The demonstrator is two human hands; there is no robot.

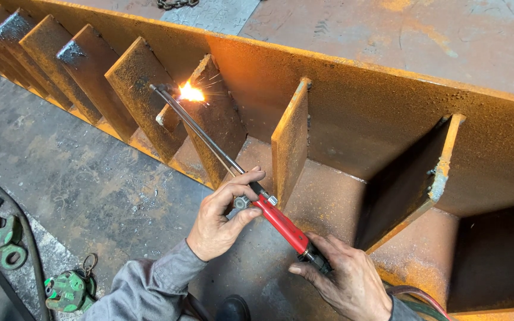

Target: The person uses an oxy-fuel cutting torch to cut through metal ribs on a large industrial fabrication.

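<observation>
**Now: torch flame on a rusty rib**

Right at the tip of the cutting torch point(233, 163), a bright flame point(190, 93) throws sparks against an upright stiffener plate point(215, 119) of a large rusted steel beam point(388, 107). Its long tubes run diagonally down to a red handle. Stained grey concrete floor point(78, 178) lies beside the beam. The left hand point(224, 217) curls round the torch near its valve knob, fingers grasping it. The right hand point(343, 276) grips the handle's rear end, where hoses point(417, 294) trail away. Green lifting clamps point(66, 290) rest on the floor at lower left; a chain point(176, 3) lies on top of the beam.
</observation>
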